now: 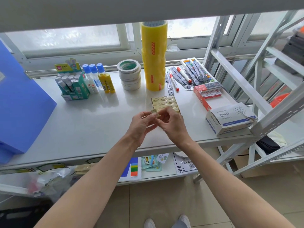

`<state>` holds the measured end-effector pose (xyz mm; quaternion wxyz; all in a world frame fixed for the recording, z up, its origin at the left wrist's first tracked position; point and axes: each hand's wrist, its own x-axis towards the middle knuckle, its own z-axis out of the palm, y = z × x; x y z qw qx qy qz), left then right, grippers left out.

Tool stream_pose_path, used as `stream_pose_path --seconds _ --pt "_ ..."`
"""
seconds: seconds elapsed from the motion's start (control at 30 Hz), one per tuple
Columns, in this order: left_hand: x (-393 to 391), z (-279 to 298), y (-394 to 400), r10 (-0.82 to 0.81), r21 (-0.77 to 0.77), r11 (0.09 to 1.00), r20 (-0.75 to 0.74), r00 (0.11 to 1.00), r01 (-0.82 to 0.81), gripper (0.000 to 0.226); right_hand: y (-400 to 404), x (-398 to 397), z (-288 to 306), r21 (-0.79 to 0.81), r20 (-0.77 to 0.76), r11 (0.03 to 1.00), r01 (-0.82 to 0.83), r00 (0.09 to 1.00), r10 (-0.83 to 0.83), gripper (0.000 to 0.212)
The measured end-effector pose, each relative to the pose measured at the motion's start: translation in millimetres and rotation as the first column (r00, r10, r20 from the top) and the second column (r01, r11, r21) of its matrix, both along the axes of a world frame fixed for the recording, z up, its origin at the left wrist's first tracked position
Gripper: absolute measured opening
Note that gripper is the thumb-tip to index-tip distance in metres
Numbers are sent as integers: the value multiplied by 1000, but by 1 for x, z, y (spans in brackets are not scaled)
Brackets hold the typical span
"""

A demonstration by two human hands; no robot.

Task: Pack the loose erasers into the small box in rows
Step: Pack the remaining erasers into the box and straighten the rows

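Observation:
A small open box point(164, 102) lies on the white shelf, filled with rows of yellow-wrapped erasers. Just in front of it, above the shelf, both hands meet. My left hand point(142, 125) pinches a small wrapped eraser point(154, 113) between thumb and fingers. My right hand point(172, 121) touches the same eraser from the right, its fingers curled over the box's near edge and hiding part of the front row.
A tall stack of yellow tape rolls point(154, 56) and white tape rolls point(130, 74) stand behind the box. Glue bottles point(98, 78) and a green carton point(72, 84) sit left, a blue folder point(21, 102) far left. A paper-clip box point(230, 119) and a red box point(209, 94) sit right.

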<state>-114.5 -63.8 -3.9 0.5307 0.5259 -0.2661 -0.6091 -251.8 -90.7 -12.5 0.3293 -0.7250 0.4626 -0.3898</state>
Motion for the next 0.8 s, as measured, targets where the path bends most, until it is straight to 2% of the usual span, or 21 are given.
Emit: stream_pose_path --seconds 0.1,0.23,0.3,0.4,0.5,0.57,0.67,0.73,0.8 --pt "0 3 -5 0 -28 1000 74 997 2 28 -4 -10 0 -51 -39 999 -17 999 15 21" --pt "-7 9 -12 -53 -44 997 213 976 64 24 -10 -23 5 -77 -127 989 -127 985 116 51" --pt "-12 12 -17 -67 -55 995 278 958 86 21 -14 -28 8 -53 -130 983 -177 977 169 48" --pt "-17 12 -22 -82 -72 991 337 938 113 22 -22 -38 13 -19 -134 986 -167 977 163 32" --pt "-22 11 -25 -78 -81 990 333 940 111 19 -28 -49 15 -9 -156 991 -136 979 133 19" --pt "-24 9 -27 -30 -78 995 368 929 63 19 -34 -56 16 -48 -189 997 -66 980 55 19" --pt "-21 -2 -30 57 -62 998 531 846 -29 18 -46 -67 19 -101 -277 995 24 959 -51 20" --pt "-18 -9 -31 72 -35 997 602 796 -63 24 -53 -71 22 -89 -365 996 -8 931 -25 20" --pt "-18 -13 -33 55 -4 998 620 783 -67 30 -58 -69 23 -54 -446 996 -78 894 46 21"
